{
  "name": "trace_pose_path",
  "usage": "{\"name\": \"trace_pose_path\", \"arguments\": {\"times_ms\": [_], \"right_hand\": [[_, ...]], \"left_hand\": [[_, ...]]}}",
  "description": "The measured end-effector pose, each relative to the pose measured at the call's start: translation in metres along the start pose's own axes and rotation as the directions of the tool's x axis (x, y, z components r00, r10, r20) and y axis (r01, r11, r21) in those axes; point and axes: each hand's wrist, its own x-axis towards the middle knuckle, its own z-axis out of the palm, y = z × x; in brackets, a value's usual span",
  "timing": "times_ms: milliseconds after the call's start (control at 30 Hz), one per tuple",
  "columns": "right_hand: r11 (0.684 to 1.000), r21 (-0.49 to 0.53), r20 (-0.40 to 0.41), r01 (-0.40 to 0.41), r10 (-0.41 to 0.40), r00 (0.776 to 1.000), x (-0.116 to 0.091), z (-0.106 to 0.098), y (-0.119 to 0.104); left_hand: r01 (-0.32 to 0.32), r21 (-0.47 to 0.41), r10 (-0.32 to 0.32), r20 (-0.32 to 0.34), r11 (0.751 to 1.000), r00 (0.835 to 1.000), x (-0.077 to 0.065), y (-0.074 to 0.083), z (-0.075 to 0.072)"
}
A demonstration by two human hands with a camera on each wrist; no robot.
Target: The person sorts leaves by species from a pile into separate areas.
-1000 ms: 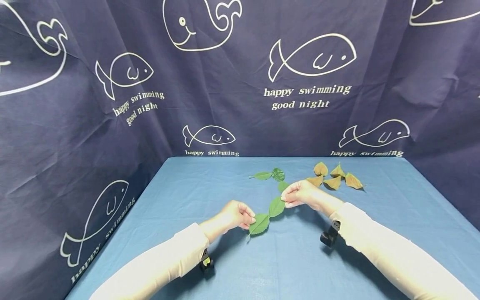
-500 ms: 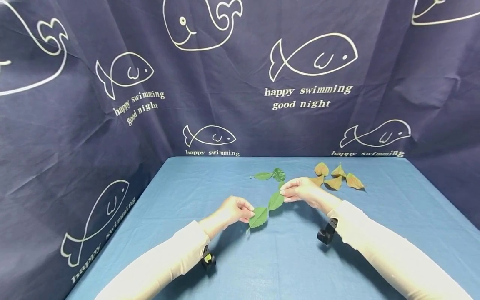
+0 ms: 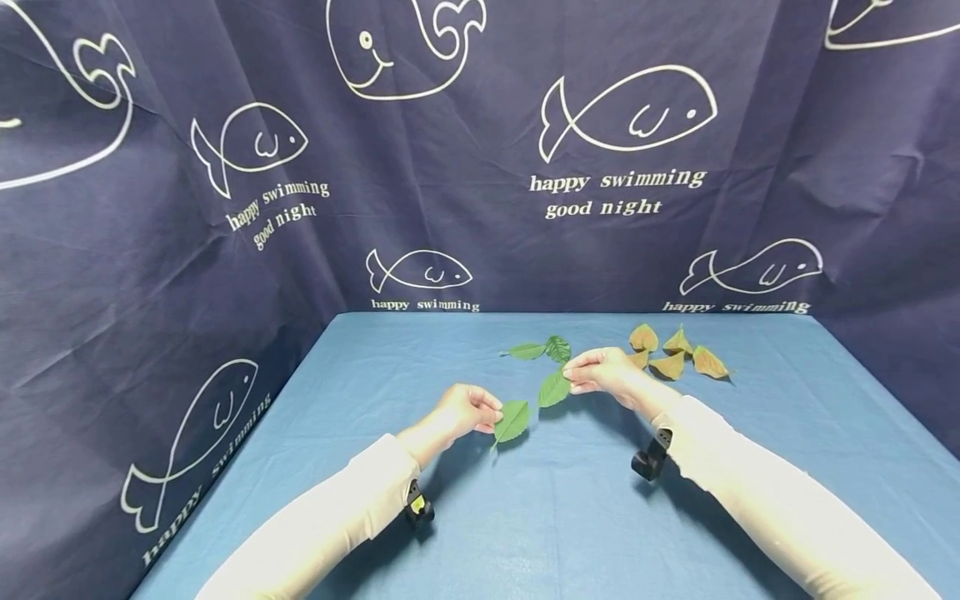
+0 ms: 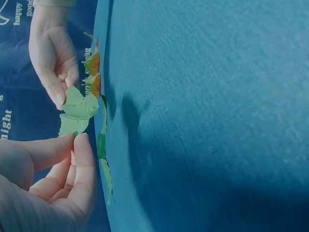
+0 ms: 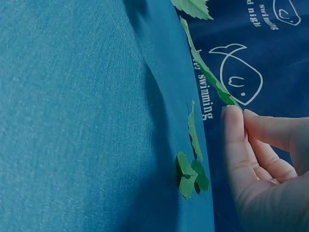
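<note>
My left hand (image 3: pixel 465 410) pinches a green leaf (image 3: pixel 512 421) with a toothed edge between thumb and forefinger, its stem hanging down. To its right and farther back, my right hand (image 3: pixel 606 373) pinches a second green leaf (image 3: pixel 553 389) by its edge. Both leaves are raised above the blue cloth, and a small gap separates them in the head view. From the right wrist, the right hand's leaf (image 5: pixel 208 72) appears nearly edge-on. Behind the hands, a flat green leaf (image 3: pixel 527 352) and a darker green leaf (image 3: pixel 557 348) lie on the cloth; another is partly hidden by the right hand.
Several yellow-brown leaves (image 3: pixel 667 365) lie at the back right, one partly covered by the right hand. A blue cloth (image 3: pixel 480 533) covers the table. Dark blue curtains (image 3: pixel 480 167) with fish drawings rise behind and at the sides.
Both hands have lifted and moved slightly toward the back with their leaves. The leaves met at their ends a second ago and now stand apart, the left one shifted a little left.
</note>
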Motion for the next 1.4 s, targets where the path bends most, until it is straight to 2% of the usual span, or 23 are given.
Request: {"name": "trace_pose_path", "arguments": {"times_ms": [433,733,1067,1400], "right_hand": [[1.0,0.015,-0.03,-0.012,0.012,0.999,0.007,-0.001,0.002],[1.0,-0.002,-0.091,-0.016,0.015,0.996,0.012,0.0,0.005],[1.0,-0.01,-0.131,-0.02,0.019,0.991,0.021,-0.001,0.003],[0.994,-0.088,-0.132,-0.06,0.048,0.99,0.032,0.002,-0.001]], "left_hand": [[0.011,-0.05,-0.013,-0.04,0.999,0.999,0.013,0.003,-0.002],[0.038,-0.085,-0.044,-0.061,0.996,0.997,0.021,-0.003,-0.001],[0.032,-0.086,-0.038,-0.078,0.996,0.996,0.037,-0.005,-0.004],[0.04,-0.053,-0.046,-0.105,0.998,0.993,0.056,-0.005,-0.008]]}}
